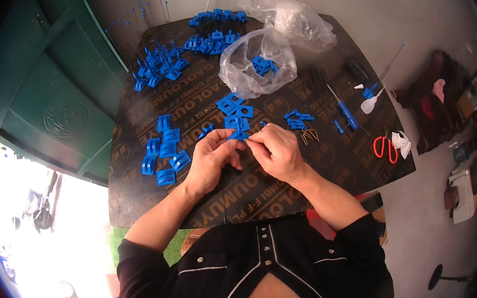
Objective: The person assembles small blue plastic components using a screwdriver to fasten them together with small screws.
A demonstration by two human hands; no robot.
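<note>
Near the middle of the table, my left hand (211,156) pinches a small blue plastic part (238,135) between thumb and fingers. My right hand (280,152) is closed at the same part's right side; what its fingertips hold is hidden. Just beyond them lie blue square plates with round holes (244,111), partly overlapping. Left of my left hand, several blue square pieces with curved tops (168,149) are spread out. Small blue pegs (298,121) and brass-coloured screws (309,136) lie to the right of my right hand.
Clear plastic bags (231,76) stand at the back, one with blue parts inside. Piles of blue assemblies (157,65) fill the far left. On the right lie a blue screwdriver (348,116), red-handled scissors (385,150) and a white bottle (368,105). A green metal door (50,69) adjoins the table's left.
</note>
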